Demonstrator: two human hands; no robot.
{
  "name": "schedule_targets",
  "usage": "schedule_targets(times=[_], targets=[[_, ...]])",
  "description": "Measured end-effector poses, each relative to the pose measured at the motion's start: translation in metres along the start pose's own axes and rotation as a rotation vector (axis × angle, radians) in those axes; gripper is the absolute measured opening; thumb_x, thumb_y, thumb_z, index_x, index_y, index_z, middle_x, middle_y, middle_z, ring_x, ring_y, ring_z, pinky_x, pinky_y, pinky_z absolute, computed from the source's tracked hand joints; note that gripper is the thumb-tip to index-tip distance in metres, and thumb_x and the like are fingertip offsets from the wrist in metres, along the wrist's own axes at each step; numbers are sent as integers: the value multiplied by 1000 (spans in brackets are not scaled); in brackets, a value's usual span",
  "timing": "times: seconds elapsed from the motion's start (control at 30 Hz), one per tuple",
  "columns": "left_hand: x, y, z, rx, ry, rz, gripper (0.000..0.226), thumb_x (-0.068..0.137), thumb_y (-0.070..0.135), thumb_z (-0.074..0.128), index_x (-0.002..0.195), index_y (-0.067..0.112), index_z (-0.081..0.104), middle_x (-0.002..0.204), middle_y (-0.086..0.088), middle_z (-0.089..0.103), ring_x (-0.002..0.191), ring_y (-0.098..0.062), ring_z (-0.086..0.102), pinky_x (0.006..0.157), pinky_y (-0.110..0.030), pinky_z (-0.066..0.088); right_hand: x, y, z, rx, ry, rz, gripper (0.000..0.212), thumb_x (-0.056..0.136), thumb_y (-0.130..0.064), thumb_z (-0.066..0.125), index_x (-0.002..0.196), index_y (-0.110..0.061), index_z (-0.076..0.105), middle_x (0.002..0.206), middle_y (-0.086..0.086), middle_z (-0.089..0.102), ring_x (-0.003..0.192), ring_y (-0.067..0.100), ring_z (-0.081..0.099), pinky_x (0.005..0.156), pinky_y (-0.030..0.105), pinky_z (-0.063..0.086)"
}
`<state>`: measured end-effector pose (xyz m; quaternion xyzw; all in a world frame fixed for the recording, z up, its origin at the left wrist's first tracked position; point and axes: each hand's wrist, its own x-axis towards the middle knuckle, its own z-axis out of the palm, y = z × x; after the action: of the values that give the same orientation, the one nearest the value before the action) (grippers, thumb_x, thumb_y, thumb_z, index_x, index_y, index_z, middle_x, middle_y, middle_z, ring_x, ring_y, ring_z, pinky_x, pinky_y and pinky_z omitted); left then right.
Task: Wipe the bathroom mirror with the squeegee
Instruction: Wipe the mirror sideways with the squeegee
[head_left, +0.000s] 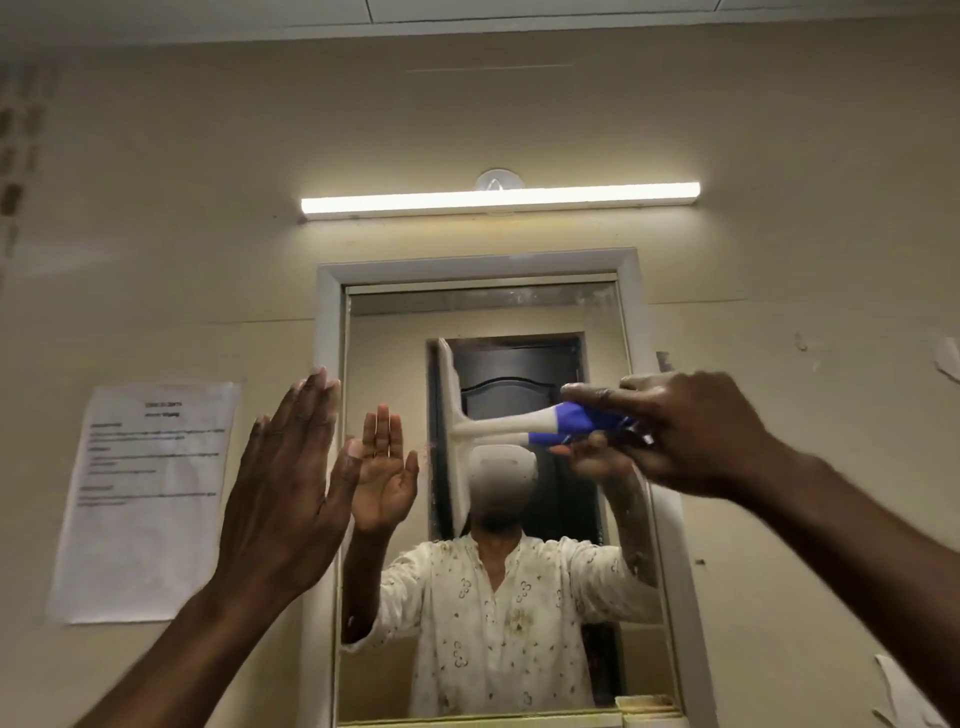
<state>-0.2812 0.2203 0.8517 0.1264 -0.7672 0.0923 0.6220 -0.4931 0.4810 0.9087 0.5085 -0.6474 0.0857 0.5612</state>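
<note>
The mirror (395, 353) hangs on the wall ahead in a pale frame. My right hand (691, 426) grips the blue end of the squeegee (498, 423) handle. The squeegee has a white neck and a white blade that stands vertical against the glass, left of the mirror's middle. My left hand (291, 478) is raised flat with straight fingers at the mirror's left frame edge; whether it touches the frame I cannot tell. The glass reflects both hands, a person in a white patterned shirt and a dark door.
A lit tube light (498, 200) is mounted above the mirror. A printed paper sheet (145, 499) is stuck to the wall on the left. Torn paper scraps (904, 696) cling to the wall at the right. A small ledge (644, 709) sits under the mirror.
</note>
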Motion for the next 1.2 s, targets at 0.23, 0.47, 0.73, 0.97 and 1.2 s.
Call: schedule_targets(times=[0.23, 0.47, 0.73, 0.97, 1.2], targets=[[-16, -24, -4, 21, -9, -55, 63, 91, 55, 13, 148, 30, 3, 158, 13, 5, 145, -1, -1, 117, -24, -3, 24, -53, 51, 50, 90, -59, 56, 82, -58, 51, 135, -45, 38, 71, -1, 62, 55, 14, 52, 56, 24, 47], [-26, -39, -3, 51, -35, -55, 60, 94, 48, 19, 149, 31, 0, 158, 13, -2, 144, 0, -7, 116, -22, -11, 32, -73, 72, 79, 71, -64, 56, 83, -62, 43, 135, -45, 40, 70, -3, 61, 53, 10, 45, 56, 21, 42], [-30, -39, 3, 12, -27, -43, 60, 94, 49, 16, 149, 30, 0, 158, 13, -3, 144, -1, -6, 117, -23, -8, 33, -82, 81, 140, 63, -54, 53, 81, -52, 49, 132, -40, 47, 69, -2, 64, 55, 8, 40, 58, 24, 46], [-29, -36, 10, -32, -22, -41, 60, 95, 43, 22, 149, 27, 2, 159, 11, 0, 145, -3, -4, 118, -26, -6, 31, -86, 81, 205, 19, -46, 52, 84, -50, 49, 135, -39, 43, 80, 2, 69, 61, 11, 49, 67, 27, 49], [-26, -28, 15, -68, -30, -47, 61, 93, 44, 21, 149, 24, 4, 159, 7, 2, 146, -7, -2, 121, -41, 4, 30, -82, 81, 200, 12, -81, 54, 86, -50, 53, 137, -40, 38, 86, 4, 69, 66, 17, 57, 68, 25, 43]])
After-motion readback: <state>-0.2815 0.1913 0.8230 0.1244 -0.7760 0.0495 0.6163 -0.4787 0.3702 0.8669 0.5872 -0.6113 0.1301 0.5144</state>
